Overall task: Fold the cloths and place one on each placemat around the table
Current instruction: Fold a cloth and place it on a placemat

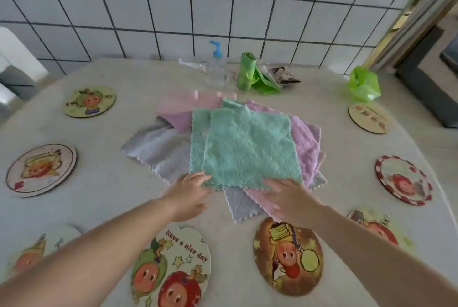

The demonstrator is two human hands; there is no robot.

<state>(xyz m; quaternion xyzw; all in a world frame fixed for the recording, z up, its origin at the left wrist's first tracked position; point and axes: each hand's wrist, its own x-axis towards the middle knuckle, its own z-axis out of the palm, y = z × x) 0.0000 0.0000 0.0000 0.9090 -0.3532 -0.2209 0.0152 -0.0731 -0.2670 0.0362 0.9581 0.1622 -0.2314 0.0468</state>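
A pile of cloths sits mid-frame on the tabletop (pixel 104 190), with a teal cloth (pixel 250 148) spread flat on top, over lilac, pink and grey ones. The left hand (pixel 190 195) touches the teal cloth's near left corner with relaxed, extended fingers; the right hand (pixel 290 198) lies flat at its near right corner, fingers straight, grasping nothing. Round cartoon placemats ring the pile, among them the "Have a nice day" placemat (pixel 173 267) at lower centre.

Cloths (pixel 247 148) heaped mid-table (pixel 104 190), placemats (pixel 41 170) ringing them, bottle (pixel 216 68) behind.
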